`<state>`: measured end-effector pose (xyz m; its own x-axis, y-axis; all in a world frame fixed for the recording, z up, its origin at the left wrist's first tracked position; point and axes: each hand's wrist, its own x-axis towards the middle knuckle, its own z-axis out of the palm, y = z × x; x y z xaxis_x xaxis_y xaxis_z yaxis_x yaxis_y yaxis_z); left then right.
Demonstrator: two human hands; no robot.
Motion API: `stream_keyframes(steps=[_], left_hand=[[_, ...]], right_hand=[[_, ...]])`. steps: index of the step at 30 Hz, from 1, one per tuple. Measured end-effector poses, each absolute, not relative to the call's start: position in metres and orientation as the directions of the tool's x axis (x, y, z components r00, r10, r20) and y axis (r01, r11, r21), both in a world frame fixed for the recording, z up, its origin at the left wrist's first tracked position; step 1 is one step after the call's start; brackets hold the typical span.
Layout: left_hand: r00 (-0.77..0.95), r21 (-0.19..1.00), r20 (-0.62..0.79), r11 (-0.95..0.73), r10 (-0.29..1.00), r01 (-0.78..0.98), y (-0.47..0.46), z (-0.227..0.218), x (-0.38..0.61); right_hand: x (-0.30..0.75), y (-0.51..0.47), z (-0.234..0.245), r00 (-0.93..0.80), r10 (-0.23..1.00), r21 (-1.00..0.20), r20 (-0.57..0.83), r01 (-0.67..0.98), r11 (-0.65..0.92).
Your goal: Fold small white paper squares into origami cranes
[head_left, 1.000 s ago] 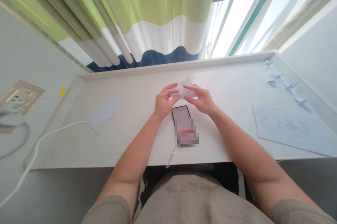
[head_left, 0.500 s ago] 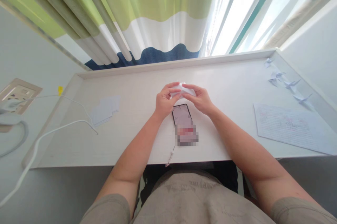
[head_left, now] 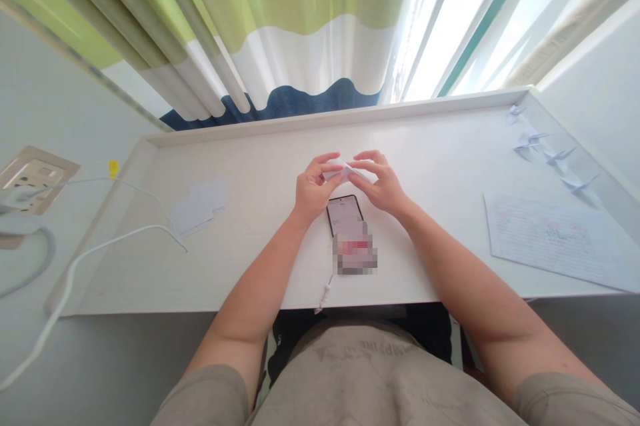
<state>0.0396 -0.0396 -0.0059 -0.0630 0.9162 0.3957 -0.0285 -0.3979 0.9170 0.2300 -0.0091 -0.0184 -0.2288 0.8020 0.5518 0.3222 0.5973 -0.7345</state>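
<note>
A small piece of folded white paper [head_left: 336, 171] is held above the desk, partly covered by my fingers. My left hand [head_left: 315, 187] pinches its left side between thumb and fingers. On the right side, my right hand [head_left: 381, 185] grips the paper the same way, with the fingertips of both hands close together. Just below the hands lies a phone [head_left: 345, 216], its screen lit and its lower part blurred out. A beaded strap [head_left: 325, 296] trails from the phone to the desk's front edge.
Several folded paper shapes [head_left: 559, 156] stand along the desk's right side. Nearer me there is a written sheet [head_left: 555, 239]. Loose white paper pieces [head_left: 200, 206] lie at the left, beside a white cable [head_left: 125, 236]. A raised rim [head_left: 320, 121] borders the white desk [head_left: 260, 159].
The fingers of my right hand have lifted and spread slightly at the paper's right side, and the paper's visible shape has shifted a little. My left hand stays nearly still.
</note>
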Motion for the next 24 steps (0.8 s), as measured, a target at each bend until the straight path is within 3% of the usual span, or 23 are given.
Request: stream_keyframes(steps=[7, 17, 24], left_hand=[[-0.089, 0.922, 0.383, -0.387, 0.919, -0.028, -0.038, -0.006, 0.039], [-0.098, 0.927, 0.351, -0.360, 0.931, -0.106, -0.039, -0.004, 0.039], [-0.059, 0.932, 0.306, -0.311, 0.950, -0.186, -0.037, -0.004, 0.035]], right_hand=[[0.227, -0.015, -0.011, -0.246, 0.810, -0.777, 0.533, 0.236, 0.583], [0.231, -0.017, -0.003, -0.282, 0.753, -0.714, 0.595, 0.246, 0.656], [0.230, -0.019, -0.004, -0.356, 0.860, -0.918, 0.365, 0.018, 0.397]])
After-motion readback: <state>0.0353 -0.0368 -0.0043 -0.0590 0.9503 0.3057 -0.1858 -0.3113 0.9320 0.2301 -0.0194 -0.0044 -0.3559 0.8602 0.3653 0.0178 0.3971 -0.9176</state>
